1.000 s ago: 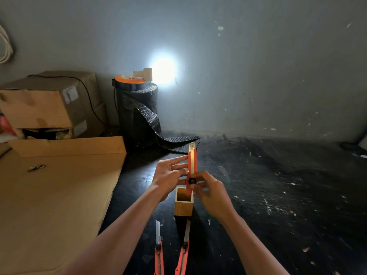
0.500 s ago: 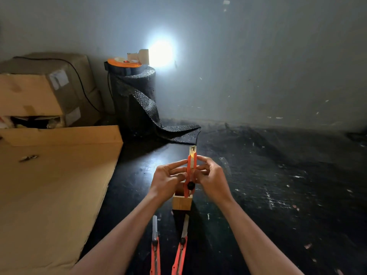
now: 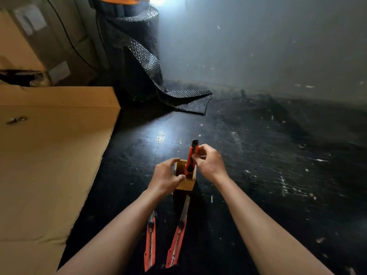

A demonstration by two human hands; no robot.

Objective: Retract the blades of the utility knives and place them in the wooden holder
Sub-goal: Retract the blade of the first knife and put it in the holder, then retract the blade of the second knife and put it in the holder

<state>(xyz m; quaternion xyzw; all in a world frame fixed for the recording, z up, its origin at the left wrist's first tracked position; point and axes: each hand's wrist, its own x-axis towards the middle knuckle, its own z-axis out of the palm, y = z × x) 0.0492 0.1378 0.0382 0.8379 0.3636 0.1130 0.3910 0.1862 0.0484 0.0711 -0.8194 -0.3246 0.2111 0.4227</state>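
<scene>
A small square wooden holder (image 3: 185, 184) stands on the black floor in front of me. An orange utility knife (image 3: 191, 158) stands tilted with its lower end inside the holder; my right hand (image 3: 208, 160) pinches its upper part. No blade shows at its dark top end. My left hand (image 3: 165, 176) is curled around the holder's left side, thumb on its front rim. Two more orange utility knives lie on the floor nearer to me, the left knife (image 3: 150, 243) partly under my left forearm, the right knife (image 3: 177, 237) with its blade extended toward the holder.
A large flat cardboard sheet (image 3: 49, 155) covers the floor at left, with cardboard boxes (image 3: 39, 46) behind it. A roll of black mesh mat (image 3: 137, 52) stands by the grey wall, its loose end trailing onto the floor. Open black floor (image 3: 278, 165) lies to the right.
The knife has come down from in front of me into the holder. My left hand left the knife and went to the holder. The camera tilted down and closer.
</scene>
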